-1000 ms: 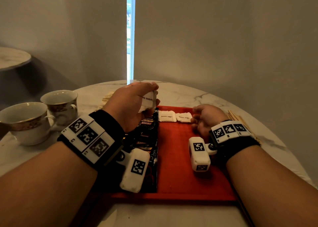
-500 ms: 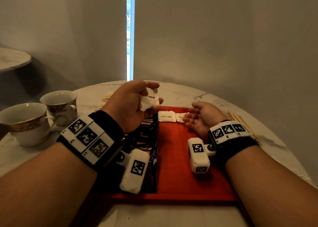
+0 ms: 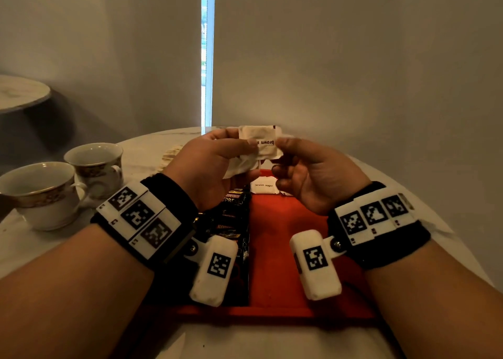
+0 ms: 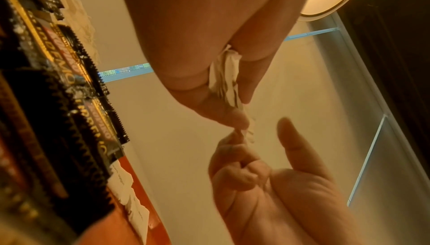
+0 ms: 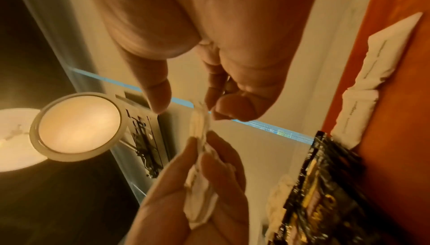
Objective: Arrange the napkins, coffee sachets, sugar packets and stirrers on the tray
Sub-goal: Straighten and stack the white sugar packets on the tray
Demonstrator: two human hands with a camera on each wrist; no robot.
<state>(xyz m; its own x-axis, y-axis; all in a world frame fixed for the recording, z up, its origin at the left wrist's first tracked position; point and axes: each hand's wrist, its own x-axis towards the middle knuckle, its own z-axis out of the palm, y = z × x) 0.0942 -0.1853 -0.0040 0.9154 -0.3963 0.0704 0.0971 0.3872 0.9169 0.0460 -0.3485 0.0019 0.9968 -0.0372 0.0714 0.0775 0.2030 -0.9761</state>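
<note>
Both hands pinch a crumpled white "brown sugar" packet (image 3: pixel 260 141) above the red tray (image 3: pixel 275 239).

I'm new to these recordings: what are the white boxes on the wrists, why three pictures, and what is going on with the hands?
No machine here: a person works with bare hands. The white boxes are small cameras strapped to each wrist; the patterned squares are tracking markers. The big picture comes from a camera on the head; the two orange-tinted ones look along each hand from the wrist.

On the marble table lies a red tray with dark coffee sachets along its left side and white sugar packets at its far end. Two cups stand to the left.

The left hand holds a few sugar packets. The right hand pinches the edge of the top packet, labelled "brown", held above the tray.
</note>
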